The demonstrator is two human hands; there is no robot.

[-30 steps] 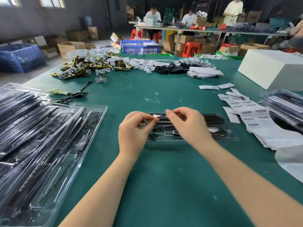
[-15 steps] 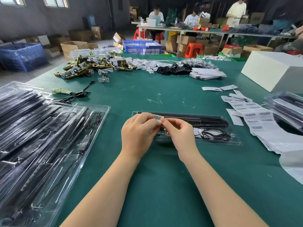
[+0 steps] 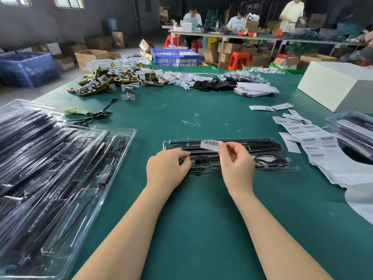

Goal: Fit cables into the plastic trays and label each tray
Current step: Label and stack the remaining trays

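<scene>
Head view, left to right. Stacked clear trays (image 3: 60,168) of black cables piled at the left edge of the green table (image 3: 191,229). Left hand (image 3: 167,168), fingers curled, fingertips resting on the near-left part of the clear plastic tray (image 3: 282,165) at table centre; cannot tell whether gripping. Right hand (image 3: 236,164) pinching a barcode label (image 3: 210,144) between thumb and forefinger, above the tray's black cables (image 3: 262,146). Label sheets (image 3: 314,144) lying further right.
</scene>
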